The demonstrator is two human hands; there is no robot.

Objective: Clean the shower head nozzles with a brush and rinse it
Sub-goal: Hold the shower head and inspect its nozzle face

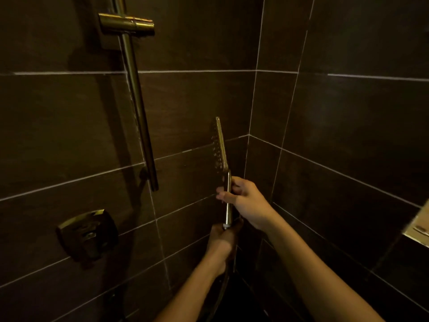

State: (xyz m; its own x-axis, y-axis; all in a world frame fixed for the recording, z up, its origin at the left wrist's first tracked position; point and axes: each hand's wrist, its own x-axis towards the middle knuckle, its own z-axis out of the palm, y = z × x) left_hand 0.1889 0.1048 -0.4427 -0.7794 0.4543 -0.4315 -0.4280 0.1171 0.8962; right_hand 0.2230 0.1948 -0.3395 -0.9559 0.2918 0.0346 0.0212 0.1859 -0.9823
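A flat metal shower head (221, 145) stands upright in the corner of the shower, seen edge-on, its nozzle face turned left toward the wall. My right hand (246, 201) grips its handle (228, 205) just below the head. My left hand (220, 242) is closed around the bottom of the handle where the dark hose (222, 291) joins and drops away. No brush is in view.
A metal slide rail (137, 108) with an empty holder (126, 23) runs down the dark tiled wall at left. A square mixer control (87, 235) sits lower left. A lit niche edge (417, 226) shows at far right.
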